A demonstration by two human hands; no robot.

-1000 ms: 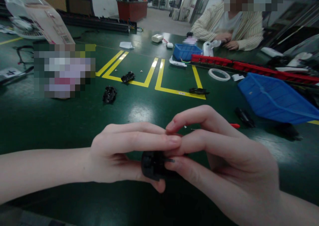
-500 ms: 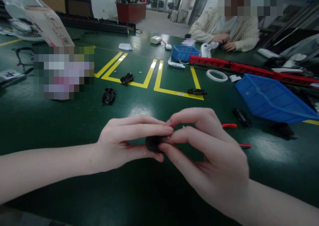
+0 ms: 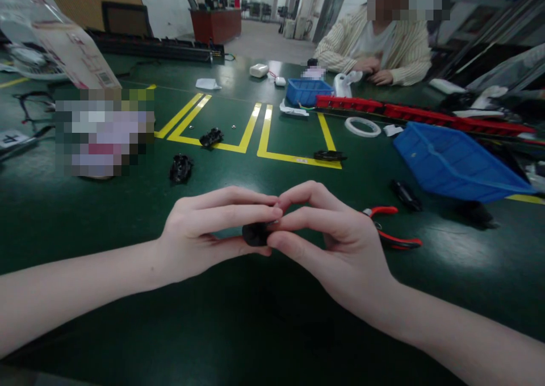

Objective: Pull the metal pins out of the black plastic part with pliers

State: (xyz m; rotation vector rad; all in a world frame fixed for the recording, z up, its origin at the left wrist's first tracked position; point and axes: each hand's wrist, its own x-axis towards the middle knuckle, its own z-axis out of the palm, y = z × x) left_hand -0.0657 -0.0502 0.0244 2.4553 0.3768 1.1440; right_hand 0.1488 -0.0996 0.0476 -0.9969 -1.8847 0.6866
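Work in hand, likely unfinished: pinching part (image 3: 254, 235) with left hand (image 3: 198, 227) and right hand (image 3: 340, 238), leaving other bits (image 3: 181, 168) loose on table (image 3: 128, 213).

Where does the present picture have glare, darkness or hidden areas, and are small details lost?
Head view: bright glare on the green table, right of the red-handled pliers; head view: the black part between left hand and right hand is too dark for fine detail; head view: coarse pixel blocks hide areas at left and upper right.
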